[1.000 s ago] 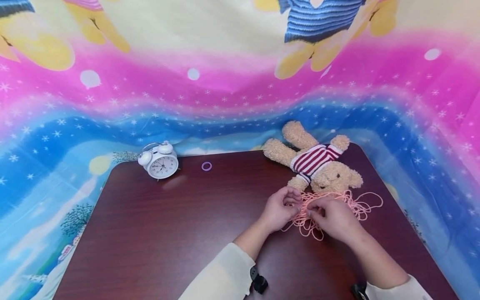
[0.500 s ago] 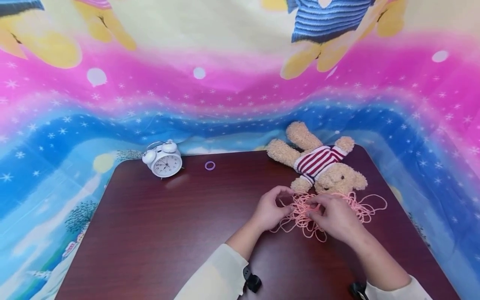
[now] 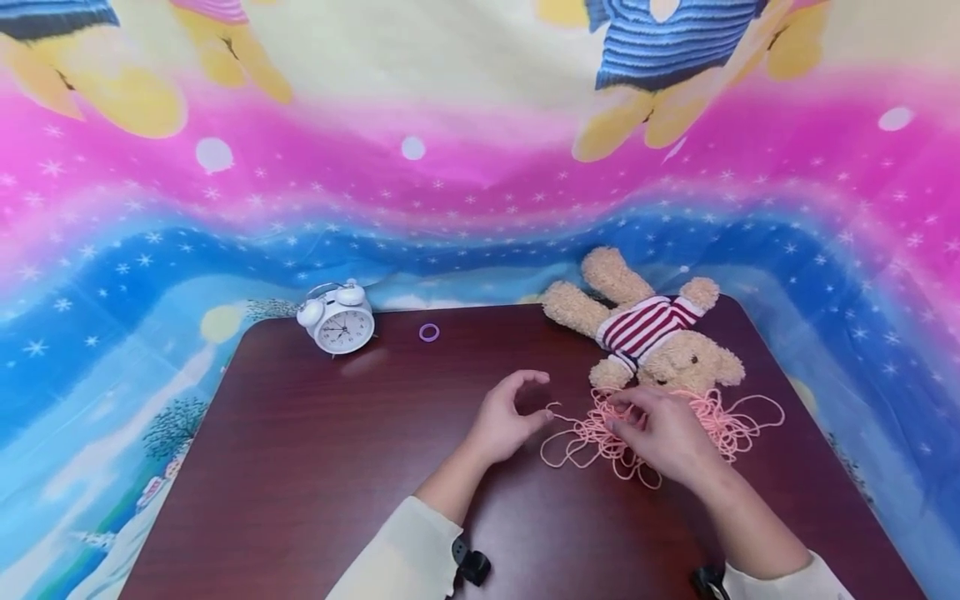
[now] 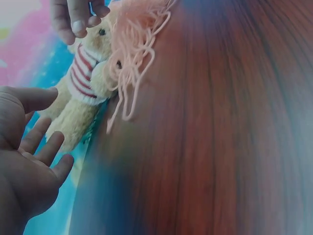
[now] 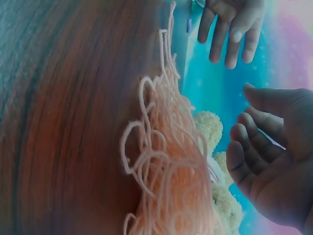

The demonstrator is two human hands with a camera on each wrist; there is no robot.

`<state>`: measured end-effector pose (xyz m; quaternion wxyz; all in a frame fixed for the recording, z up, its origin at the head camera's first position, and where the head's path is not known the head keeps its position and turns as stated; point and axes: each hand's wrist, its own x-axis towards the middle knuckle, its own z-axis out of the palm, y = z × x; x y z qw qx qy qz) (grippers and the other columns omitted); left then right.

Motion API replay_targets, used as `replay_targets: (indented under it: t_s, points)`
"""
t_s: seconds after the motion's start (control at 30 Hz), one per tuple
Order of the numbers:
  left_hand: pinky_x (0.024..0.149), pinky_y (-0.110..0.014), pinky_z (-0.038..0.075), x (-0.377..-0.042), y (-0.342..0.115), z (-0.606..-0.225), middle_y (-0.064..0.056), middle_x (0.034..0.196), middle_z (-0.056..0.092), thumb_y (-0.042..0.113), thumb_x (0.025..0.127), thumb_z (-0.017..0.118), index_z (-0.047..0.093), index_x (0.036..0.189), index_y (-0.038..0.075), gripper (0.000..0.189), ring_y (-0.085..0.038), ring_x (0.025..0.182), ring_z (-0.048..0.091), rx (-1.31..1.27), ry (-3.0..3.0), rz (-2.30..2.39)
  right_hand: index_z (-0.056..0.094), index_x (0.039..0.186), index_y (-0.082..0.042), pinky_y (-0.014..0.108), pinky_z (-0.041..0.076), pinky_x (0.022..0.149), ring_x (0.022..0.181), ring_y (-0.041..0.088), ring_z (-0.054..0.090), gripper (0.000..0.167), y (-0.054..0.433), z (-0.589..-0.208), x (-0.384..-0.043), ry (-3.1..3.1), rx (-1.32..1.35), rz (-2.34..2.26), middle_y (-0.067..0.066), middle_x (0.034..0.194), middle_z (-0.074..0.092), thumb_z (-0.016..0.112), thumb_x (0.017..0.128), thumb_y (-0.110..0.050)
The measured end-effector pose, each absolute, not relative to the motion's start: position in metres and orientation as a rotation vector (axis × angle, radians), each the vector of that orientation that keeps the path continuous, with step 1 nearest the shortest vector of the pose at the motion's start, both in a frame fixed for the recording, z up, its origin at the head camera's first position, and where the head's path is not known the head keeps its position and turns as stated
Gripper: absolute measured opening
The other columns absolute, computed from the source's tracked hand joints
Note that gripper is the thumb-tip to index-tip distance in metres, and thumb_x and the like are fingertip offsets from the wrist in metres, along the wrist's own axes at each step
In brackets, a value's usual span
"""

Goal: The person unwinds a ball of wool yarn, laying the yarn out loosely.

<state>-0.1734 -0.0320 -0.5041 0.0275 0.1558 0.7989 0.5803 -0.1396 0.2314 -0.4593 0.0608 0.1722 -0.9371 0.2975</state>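
Note:
A loose tangle of peach-pink yarn [image 3: 598,427] lies on the dark wooden table, with loops spread around its edges. My left hand [image 3: 504,423] is off the left side of the yarn, thumb and fingers apart, nothing between them; a loose yarn end lies close to its thumb tip. Over the middle of the tangle is my right hand [image 3: 669,432], its fingers loosely bent. The right wrist view shows a gap between that hand's thumb and fingers, beside the heaped yarn [image 5: 171,181]. Against the yarn's far side lies a teddy bear [image 3: 645,323] in a red-and-white striped top.
A white twin-bell alarm clock [image 3: 343,323] stands at the table's back left. To its right lies a small purple ring [image 3: 429,332]. A patterned cloth [image 3: 465,208] hangs behind the table [image 3: 322,467] and along its sides.
My left hand has drawn away leftward from the yarn, and some strands now spread further left. The right hand stays over the tangle. The head view has shifted slightly.

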Motion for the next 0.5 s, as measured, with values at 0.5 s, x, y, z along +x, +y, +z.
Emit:
replay_targets:
  t_s: [0.5]
  points:
    - [0.116, -0.051, 0.039, -0.152, -0.111, -0.485, -0.003, 0.147, 0.056, 0.039, 0.089, 0.082, 0.059, 0.142, 0.019, 0.061, -0.024, 0.139, 0.049, 0.499, 2.93, 1.396, 0.058, 0.143, -0.014, 0.049, 0.058, 0.08, 0.093, 0.028, 0.069, 0.058, 0.236, -0.476, -0.144, -2.763, 0.474, 1.079, 0.009, 0.134, 0.063, 0.079, 0.094, -0.037]
